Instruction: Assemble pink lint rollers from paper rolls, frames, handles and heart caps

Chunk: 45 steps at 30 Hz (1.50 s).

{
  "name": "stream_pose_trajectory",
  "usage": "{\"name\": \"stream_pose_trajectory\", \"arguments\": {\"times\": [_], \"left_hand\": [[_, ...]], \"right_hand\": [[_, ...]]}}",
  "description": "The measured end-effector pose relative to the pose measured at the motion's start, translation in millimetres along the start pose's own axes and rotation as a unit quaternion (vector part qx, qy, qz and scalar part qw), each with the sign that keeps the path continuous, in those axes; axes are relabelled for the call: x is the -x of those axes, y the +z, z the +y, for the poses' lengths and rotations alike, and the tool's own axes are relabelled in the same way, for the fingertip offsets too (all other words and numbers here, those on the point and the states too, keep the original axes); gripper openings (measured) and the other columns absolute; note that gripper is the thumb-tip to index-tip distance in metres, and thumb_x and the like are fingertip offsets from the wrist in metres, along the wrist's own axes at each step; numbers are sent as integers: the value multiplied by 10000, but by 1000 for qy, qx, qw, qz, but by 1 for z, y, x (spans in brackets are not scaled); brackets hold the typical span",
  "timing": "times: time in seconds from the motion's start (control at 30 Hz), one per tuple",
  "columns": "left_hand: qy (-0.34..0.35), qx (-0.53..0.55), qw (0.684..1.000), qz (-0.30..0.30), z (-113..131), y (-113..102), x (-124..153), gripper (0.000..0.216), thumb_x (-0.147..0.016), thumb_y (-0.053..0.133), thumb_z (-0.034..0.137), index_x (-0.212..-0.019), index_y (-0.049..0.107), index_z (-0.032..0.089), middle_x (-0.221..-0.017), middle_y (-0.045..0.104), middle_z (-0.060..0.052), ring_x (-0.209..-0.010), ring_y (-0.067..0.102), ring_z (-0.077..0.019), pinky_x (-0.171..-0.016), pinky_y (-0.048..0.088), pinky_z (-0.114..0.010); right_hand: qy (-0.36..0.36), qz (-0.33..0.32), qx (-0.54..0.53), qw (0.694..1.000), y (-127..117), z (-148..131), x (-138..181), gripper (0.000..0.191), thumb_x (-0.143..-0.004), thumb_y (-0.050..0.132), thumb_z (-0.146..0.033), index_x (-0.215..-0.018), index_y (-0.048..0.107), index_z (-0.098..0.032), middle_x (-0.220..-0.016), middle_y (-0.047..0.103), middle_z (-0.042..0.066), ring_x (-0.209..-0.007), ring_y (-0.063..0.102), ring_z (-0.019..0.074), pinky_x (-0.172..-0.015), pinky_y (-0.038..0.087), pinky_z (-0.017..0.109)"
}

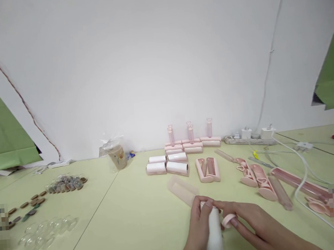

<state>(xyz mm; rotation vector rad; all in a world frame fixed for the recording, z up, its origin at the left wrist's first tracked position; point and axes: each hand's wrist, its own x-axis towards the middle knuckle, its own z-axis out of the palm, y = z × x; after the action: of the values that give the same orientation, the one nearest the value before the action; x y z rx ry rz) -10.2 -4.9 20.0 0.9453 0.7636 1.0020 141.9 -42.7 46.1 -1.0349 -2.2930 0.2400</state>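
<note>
At the near edge of the table my left hand point(199, 223) is wrapped round a white adhesive-paper roll point(214, 238), with the thumb near its upper end. My right hand point(255, 223) pinches a small pink round cap point(228, 220) just right of the roll. Its index finger reaches over to the roll's top end, close to my left thumb. A pale pink translucent cover point(183, 190) lies flat on the table beyond my left hand. Farther back are several white rolls point(177, 167) and an opened pink roller case point(208, 170) with its parts inside.
Assembled pink rollers point(193, 150) line the wall, some with heart-topped pieces upright. Loose pink shells point(265, 186) and a white cable point(302, 184) lie right, near a power strip point(249, 139). A bagged cup point(117, 157), clear glass domes point(37, 237) and brown discs point(35, 201) stand left.
</note>
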Motion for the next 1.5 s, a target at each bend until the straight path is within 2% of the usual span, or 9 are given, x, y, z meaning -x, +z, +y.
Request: {"name": "stream_pose_trajectory", "arguments": {"times": [0.2, 0.33, 0.47, 0.57, 0.7, 0.87, 1.07, 1.23, 1.5], "left_hand": [[23, -27, 999, -6, 2, -3, 0, 338, -679, 620, 459, -741, 444, 177, -569, 514, 41, -449, 453, -85, -449, 356, -199], [1, 6, 1000, -14, 18, -3, 6, 245, -725, 552, 402, -769, 441, 188, -706, 601, 1, -380, 453, -79, -366, 332, -197], [-32, 165, 985, 22, 40, -10, 5, 185, -782, 456, 375, -789, 459, 189, -737, 598, 0, -409, 475, -77, -386, 365, -188], [-79, 324, 941, 65, 48, -15, 1, 214, -809, 460, 362, -735, 465, 161, -573, 521, 21, -399, 459, -62, -393, 366, -155], [-126, 420, 896, 73, 43, -12, 1, 406, -765, 520, 520, -709, 505, 118, -552, 520, 4, -457, 514, -78, -454, 425, -158], [-176, 444, 876, 66, 42, -6, 6, 422, -783, 469, 531, -673, 509, 126, -487, 502, 13, -388, 496, -72, -430, 410, -155], [-176, 448, 874, 69, 40, -12, 1, 324, -797, 464, 427, -714, 532, 122, -500, 522, 3, -407, 505, -82, -433, 394, -163], [-173, 467, 866, 37, 36, -13, 3, 331, -790, 492, 431, -836, 570, 113, -532, 548, 2, -432, 514, -83, -457, 402, -171], [-231, 417, 879, -9, 42, -6, 11, 593, -702, 592, 542, -958, 569, 8, -723, 627, -111, -656, 618, -174, -613, 473, -232]], "right_hand": [[103, 62, -197, 973, 16, -14, 0, 278, -906, 303, -349, -766, 512, -231, -825, 620, 85, -1013, 546, 253, -774, 479, 344], [192, 116, -285, 932, 8, -9, -4, 274, -886, 375, -419, -751, 504, -219, -834, 645, 76, -1032, 542, 254, -827, 461, 370], [224, 181, -282, 915, -12, -3, -13, 232, -852, 453, -434, -836, 540, -219, -933, 665, 84, -730, 651, 211, -671, 537, 331], [159, 167, -206, 951, -19, -12, -21, 215, -883, 421, -362, -1022, 534, -243, -957, 664, 61, -697, 673, 184, -641, 557, 272], [-39, 134, 3, 990, -4, -37, -29, 395, -873, 402, -186, -1266, 404, -232, -1225, 542, 69, -1113, 504, 202, -891, 462, 273], [-254, 84, 221, 938, 23, -45, -33, 437, -819, 495, -170, -1243, 456, -71, -1231, 518, 106, -1166, 441, 209, -966, 375, 272], [-299, 51, 212, 929, 19, -32, -33, 347, -881, 429, -139, -1216, 493, -78, -1250, 498, 69, -1230, 343, 201, -1018, 318, 311], [-332, 52, 238, 911, 10, -34, -37, 298, -905, 402, -183, -1151, 553, -110, -1206, 525, 43, -1151, 450, 186, -1019, 278, 323], [-305, 52, 227, 923, 11, -33, -39, 362, -806, 519, -171, -1166, 544, -160, -1226, 513, 46, -1164, 423, 220, -1031, 232, 369]]}}
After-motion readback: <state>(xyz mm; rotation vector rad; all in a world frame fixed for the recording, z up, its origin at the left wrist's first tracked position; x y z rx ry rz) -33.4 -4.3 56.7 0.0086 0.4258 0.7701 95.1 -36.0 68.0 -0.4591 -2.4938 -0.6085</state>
